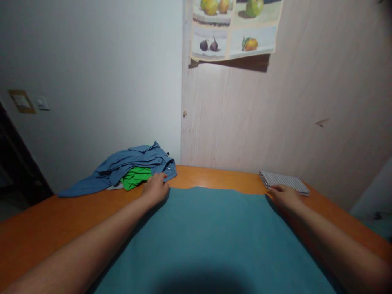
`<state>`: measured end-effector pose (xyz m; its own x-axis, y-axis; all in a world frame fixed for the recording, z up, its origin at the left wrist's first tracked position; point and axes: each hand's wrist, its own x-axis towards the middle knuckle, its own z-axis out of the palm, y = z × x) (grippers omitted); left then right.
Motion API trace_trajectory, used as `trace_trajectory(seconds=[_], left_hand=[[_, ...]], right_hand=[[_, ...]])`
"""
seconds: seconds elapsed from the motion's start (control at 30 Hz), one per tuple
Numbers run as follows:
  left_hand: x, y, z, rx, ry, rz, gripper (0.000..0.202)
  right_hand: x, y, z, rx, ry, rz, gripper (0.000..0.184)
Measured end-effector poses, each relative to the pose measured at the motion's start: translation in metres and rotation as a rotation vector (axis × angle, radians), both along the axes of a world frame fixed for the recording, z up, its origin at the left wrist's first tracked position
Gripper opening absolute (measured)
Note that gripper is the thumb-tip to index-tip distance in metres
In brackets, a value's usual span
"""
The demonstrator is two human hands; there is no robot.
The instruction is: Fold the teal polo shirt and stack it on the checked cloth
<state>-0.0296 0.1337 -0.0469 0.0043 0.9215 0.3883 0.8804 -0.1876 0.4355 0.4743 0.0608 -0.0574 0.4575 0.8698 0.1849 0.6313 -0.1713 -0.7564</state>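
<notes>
A broad teal cloth (214, 228) spreads over the orange table, its near part running out of view at the bottom. At its far left corner my left hand (155, 190) is closed on the edge. The far right corner is pinched between the thumb and fingers of my right hand (284, 197). Between the hands the far edge is slightly wavy. Just beyond my left hand lies a crumpled blue garment (122, 165) with a bright green cloth (136, 178) under it. A folded striped cloth (284, 181) sits right behind my right hand.
The orange table (36, 228) meets a white wall (107, 73) and a pale wood-grain panel (226, 122) at the back. A sheet of fruit pictures (234, 41) hangs on the panel. Two switch plates (22, 101) are on the left wall.
</notes>
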Motion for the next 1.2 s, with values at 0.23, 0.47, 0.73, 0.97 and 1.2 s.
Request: trace_trajectory(seconds=[0.23, 0.47, 0.73, 0.97, 1.2], left_hand=[[0.096, -0.043, 0.005, 0.027, 0.242, -0.583, 0.035], [0.123, -0.057, -0.028, -0.112, 0.396, -0.596, 0.058], [0.117, -0.055, -0.028, -0.198, 0.394, -0.523, 0.072], [0.115, -0.056, -0.025, -0.261, 0.371, -0.481, 0.086], [0.113, -0.053, -0.026, -0.262, 0.386, -0.478, 0.088]], right_hand=[[-0.12, 0.007, 0.006, 0.052, -0.32, 0.392, 0.036], [-0.184, -0.004, -0.023, -0.139, -0.634, 0.639, 0.07], [-0.16, -0.004, -0.027, -0.224, -0.652, 0.598, 0.087], [-0.126, -0.01, -0.03, -0.323, -0.641, 0.462, 0.096], [-0.092, -0.02, -0.029, -0.391, -0.677, 0.364, 0.093]])
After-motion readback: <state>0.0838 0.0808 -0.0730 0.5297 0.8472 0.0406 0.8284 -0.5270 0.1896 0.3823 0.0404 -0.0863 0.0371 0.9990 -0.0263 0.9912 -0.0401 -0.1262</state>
